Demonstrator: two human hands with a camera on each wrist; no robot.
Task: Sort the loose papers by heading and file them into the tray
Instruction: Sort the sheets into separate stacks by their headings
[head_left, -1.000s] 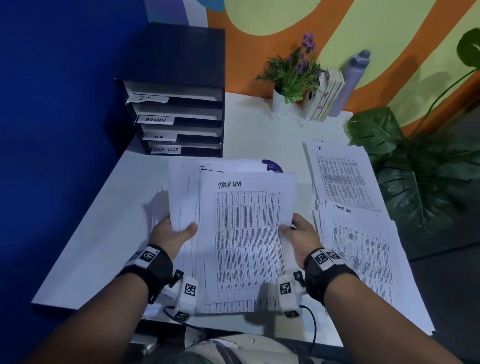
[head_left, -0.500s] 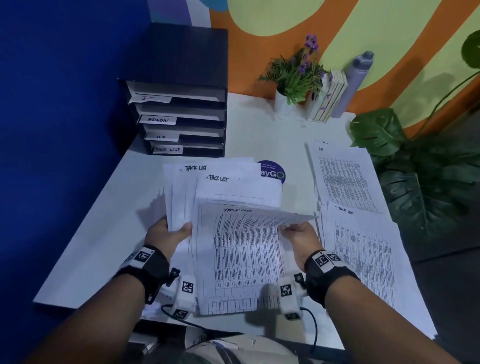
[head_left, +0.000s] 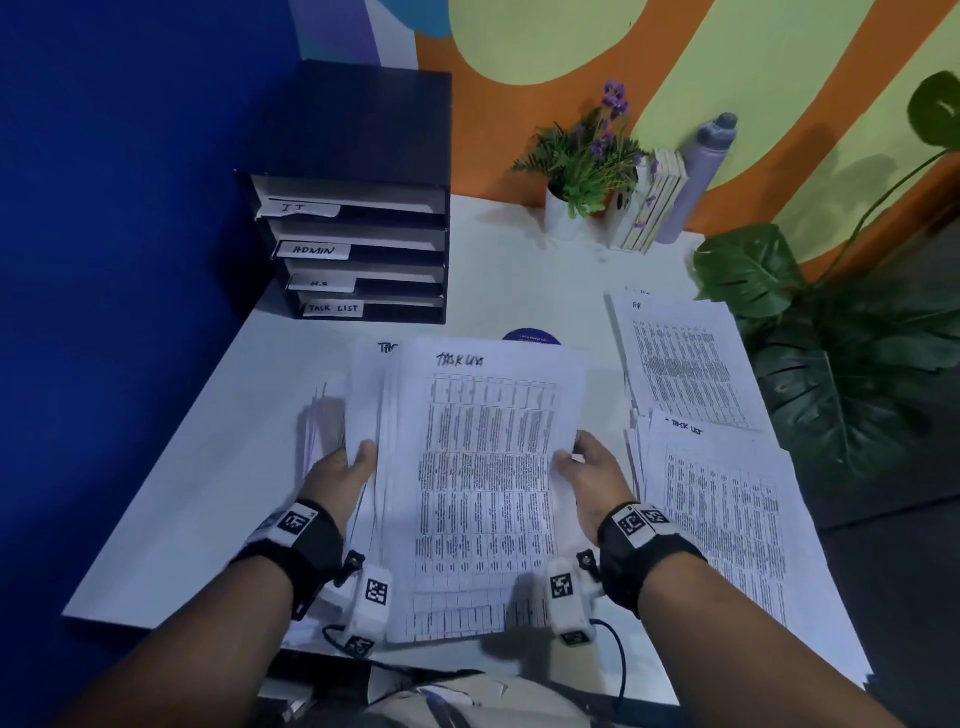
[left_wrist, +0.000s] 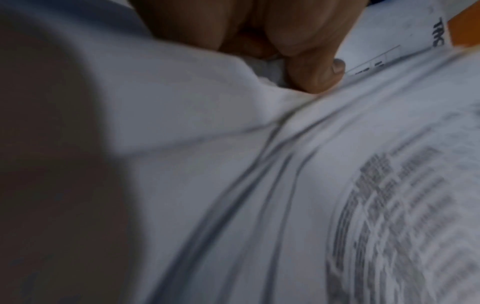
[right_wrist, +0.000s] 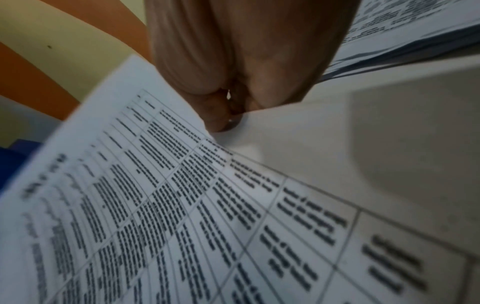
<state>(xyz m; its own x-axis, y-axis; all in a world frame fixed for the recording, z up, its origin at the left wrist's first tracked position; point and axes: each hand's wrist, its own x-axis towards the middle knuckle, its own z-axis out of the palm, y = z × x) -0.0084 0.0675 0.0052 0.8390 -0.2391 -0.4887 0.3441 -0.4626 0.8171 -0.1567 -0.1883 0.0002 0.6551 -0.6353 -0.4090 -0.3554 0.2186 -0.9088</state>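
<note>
- Above the worktop (head_left: 218, 467), near its front edge, a stack of papers (head_left: 483, 488) is held, top sheet headed task list.
- The left hand (head_left: 337, 475) is clamped on the left edge, the right hand (head_left: 592, 470) on the right.
- Sheets are judged light, limp and slippery; a two-sided edge grip is advised.
- The tray (head_left: 358, 244) stands well apart, at the back left.

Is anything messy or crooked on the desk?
Yes. The stack held by both hands is fanned unevenly, with a second sheet poking out on its left. The two piles on the right overlap crookedly.
</note>
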